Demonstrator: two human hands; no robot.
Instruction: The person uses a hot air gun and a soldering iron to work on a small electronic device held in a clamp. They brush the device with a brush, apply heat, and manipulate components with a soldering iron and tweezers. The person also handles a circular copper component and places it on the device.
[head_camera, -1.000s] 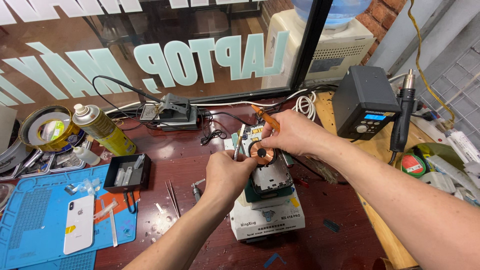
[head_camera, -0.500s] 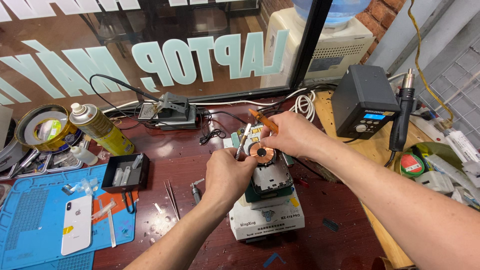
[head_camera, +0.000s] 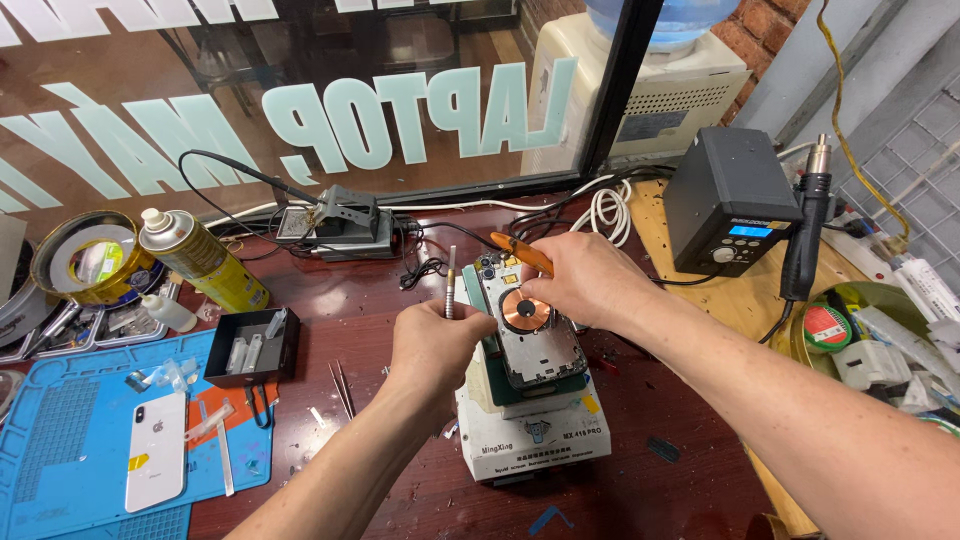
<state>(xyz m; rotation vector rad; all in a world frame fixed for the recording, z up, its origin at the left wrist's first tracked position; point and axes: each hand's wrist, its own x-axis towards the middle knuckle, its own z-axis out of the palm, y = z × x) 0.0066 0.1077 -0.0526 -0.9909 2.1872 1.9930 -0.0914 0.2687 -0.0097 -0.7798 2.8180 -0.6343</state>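
Observation:
An opened phone body (head_camera: 522, 322) with a copper coil lies tilted on a white and green stand (head_camera: 530, 440) in the middle of the dark wooden table. My left hand (head_camera: 432, 345) is closed around a thin metal tool (head_camera: 450, 283) that points up, just left of the phone. My right hand (head_camera: 585, 280) grips an orange-handled tool (head_camera: 523, 253) at the phone's upper right edge, its tip near the camera end.
A blue mat (head_camera: 70, 445) at the left bears a white phone (head_camera: 156, 462). Nearby are a black parts tray (head_camera: 250, 350), a yellow spray can (head_camera: 200, 258), a tape roll (head_camera: 90, 258), tweezers (head_camera: 340, 388). A black station (head_camera: 728, 205) with its handpiece (head_camera: 806, 235) stands right.
Both hands stay at the phone. My right hand has drawn slightly right, baring more of the phone and its coil. My left hand's metal tool now stands upright beside the phone.

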